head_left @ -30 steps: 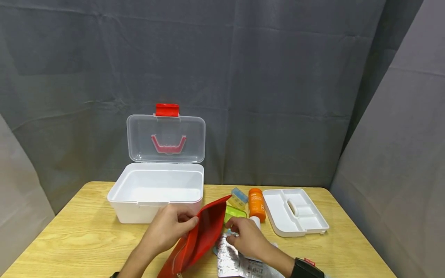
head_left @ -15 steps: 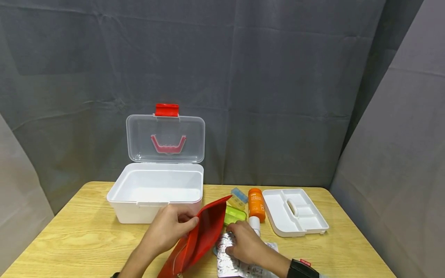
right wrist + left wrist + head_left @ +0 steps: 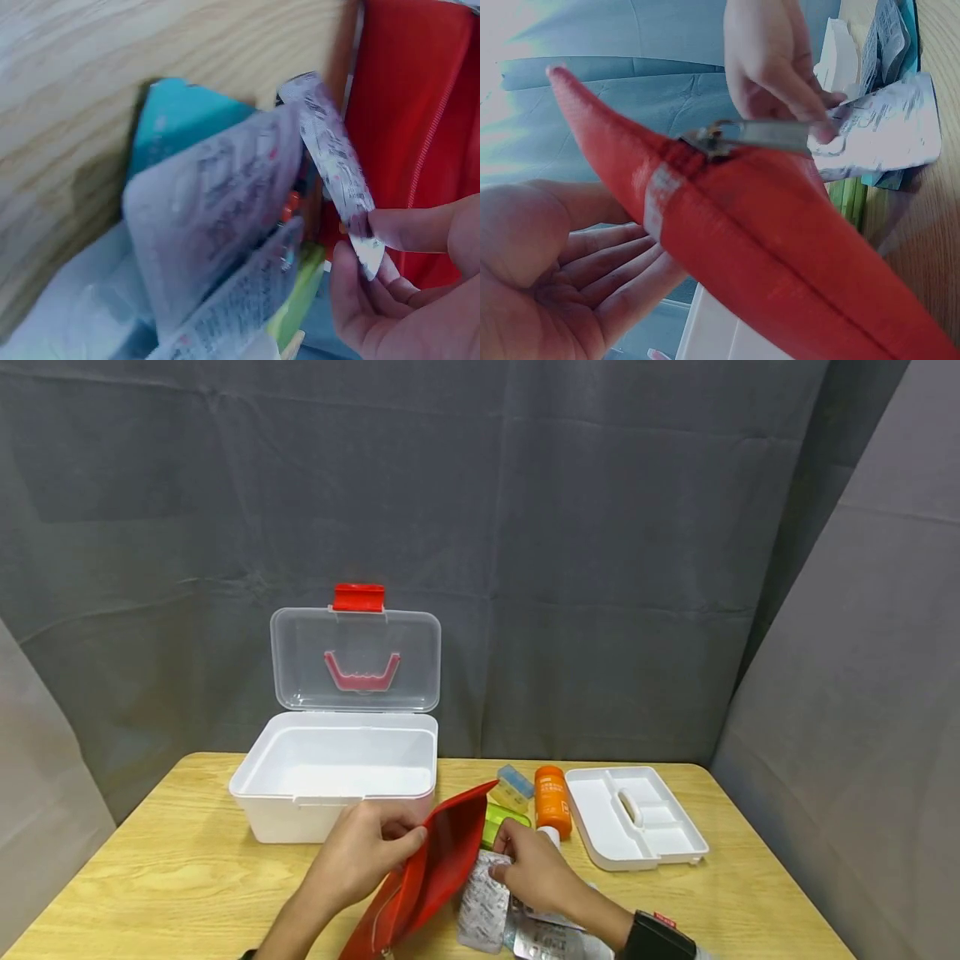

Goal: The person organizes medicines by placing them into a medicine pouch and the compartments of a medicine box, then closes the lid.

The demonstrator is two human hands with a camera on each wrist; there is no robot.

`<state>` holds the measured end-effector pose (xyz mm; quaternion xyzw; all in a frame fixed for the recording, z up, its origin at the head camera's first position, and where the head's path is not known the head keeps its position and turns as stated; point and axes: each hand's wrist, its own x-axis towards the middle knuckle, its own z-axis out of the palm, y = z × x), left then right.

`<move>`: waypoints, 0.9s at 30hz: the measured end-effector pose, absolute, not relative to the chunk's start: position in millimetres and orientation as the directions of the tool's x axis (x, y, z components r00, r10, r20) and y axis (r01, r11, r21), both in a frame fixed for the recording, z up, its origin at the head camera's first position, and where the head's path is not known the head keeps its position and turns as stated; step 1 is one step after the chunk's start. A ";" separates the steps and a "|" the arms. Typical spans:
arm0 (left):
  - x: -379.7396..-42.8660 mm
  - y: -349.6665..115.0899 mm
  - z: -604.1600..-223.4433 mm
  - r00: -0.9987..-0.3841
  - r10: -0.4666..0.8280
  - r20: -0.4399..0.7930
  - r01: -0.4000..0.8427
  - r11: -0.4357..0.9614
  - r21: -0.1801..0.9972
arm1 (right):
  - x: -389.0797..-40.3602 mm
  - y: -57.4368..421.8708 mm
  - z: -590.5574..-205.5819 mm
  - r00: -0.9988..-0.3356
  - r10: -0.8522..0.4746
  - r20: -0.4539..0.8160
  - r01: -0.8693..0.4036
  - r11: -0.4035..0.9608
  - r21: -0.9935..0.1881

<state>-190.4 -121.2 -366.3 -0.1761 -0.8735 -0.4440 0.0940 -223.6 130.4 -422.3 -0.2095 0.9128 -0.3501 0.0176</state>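
My left hand (image 3: 367,853) grips the edge of a red zippered pouch (image 3: 448,868) and holds its mouth apart, towards the right. My right hand (image 3: 534,870) pinches a silver blister pack (image 3: 482,903) by one end, between thumb and fingers. The pack hangs tilted, printed foil showing, right beside the pouch. In the right wrist view it appears nearly edge-on, overlapping the pouch's side. Under and beside that hand lie more blister packs (image 3: 214,199), with a teal packet (image 3: 184,112) behind them. The metal zipper pull (image 3: 769,136) dangles close to the left wrist camera.
A white box (image 3: 300,817) with its clear lid (image 3: 356,643) raised stands behind the left hand. Beyond the right hand are a green case (image 3: 508,815), a yellow-and-blue pill organizer (image 3: 516,783), an orange bottle (image 3: 552,802), a white bottle cap (image 3: 552,835) and a white compartment tray (image 3: 600,814).
The right hand has taken hold of the silver blister pack and raised it from the pile, turning its printed side into view. The left hand and the pouch stay in place.
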 end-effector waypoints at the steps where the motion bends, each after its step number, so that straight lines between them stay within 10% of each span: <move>1: -190.2 -121.4 -366.6 -0.920 0.222 0.322 0.391 0.545 0.742 | -223.8 131.4 -419.9 -0.914 -0.391 0.107 -0.356 0.648 -0.674; 27: -189.0 -122.2 -364.7 -0.933 0.211 0.291 0.360 0.530 0.768 | -229.0 177.8 -349.8 -0.984 -0.145 0.099 -0.160 0.505 -0.848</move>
